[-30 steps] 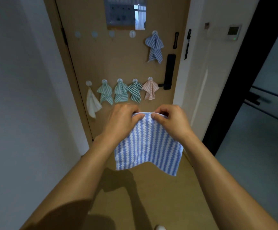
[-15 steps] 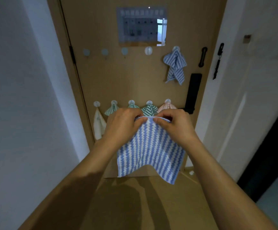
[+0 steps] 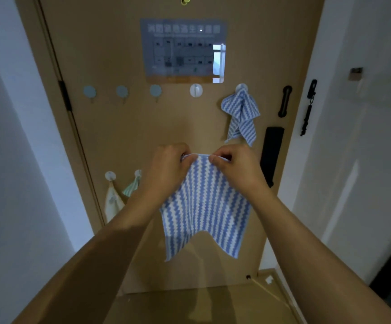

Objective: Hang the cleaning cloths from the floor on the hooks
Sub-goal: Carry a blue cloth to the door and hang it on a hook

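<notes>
pinching the blue striped cloth [image 3: 204, 206], both hands' fingers [image 3: 215, 161] hide lower hooks.

Four cloths [image 3: 204, 206] — seven hooks [image 3: 196, 90]

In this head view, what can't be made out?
- Lower hook row: right of the green cloth, hidden by the left hand and held blue cloth.
- Hanging loop: the right hand grip covers that edge.
- Door notice: text blurred.
- Floor: covered by both forearms, so remaining cloths unknown.
</notes>
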The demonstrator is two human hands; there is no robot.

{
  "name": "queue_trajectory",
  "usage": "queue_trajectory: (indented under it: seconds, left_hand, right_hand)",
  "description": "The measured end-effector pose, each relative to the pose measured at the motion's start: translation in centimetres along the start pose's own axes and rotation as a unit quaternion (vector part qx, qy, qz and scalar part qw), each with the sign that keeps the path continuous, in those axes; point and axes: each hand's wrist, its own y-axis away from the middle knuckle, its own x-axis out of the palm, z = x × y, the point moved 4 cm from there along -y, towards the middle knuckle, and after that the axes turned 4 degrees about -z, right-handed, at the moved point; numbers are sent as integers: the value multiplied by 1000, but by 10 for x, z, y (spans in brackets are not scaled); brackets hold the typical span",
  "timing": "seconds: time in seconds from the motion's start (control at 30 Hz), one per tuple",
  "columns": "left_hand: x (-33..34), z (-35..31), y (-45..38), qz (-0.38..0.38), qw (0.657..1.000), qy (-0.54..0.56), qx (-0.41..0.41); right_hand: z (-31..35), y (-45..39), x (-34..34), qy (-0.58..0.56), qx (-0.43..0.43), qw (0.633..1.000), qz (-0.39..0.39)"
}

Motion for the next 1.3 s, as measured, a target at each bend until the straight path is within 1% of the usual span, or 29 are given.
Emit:
queue_trajectory:
  seconds: [0.13,0.37,0.6,0.77,0.83,0.97,1.07,1.17,1.3]
  left_hand:
    - [23,27,-54,-46,998,-23,25]
    - [59,81,-155,-68,996,-30,44]
    - [97,120,-239,-93,993,-49,61]
    - [118,141,-282,-112,992,-39,45]
    - [124,146,-298,-120,992,-14,30]
    - [126,145,-326,-180,983,39,25]
    - [125,142,-344,-200,979,9,49]
    - [128,140,-351,-198,979,-15,54]
    - [143,143,-345,-169,984,-18,54]
  right_hand:
    - [-18,-54,13,17,-15,1000,-18]
    - [-46,-157,47,54,-34,997,-43]
    - [-80,-245,78,109,-29,992,-51]
    - [-100,-294,87,118,-18,992,-52]
    - [-105,-313,90,136,-18,989,-58]
    - [-113,-346,91,188,11,979,-81]
    - [-114,-364,92,215,2,973,-83]
    - [-117,-375,94,237,9,968,-84]
    - [-124,-371,101,253,9,964,-84]
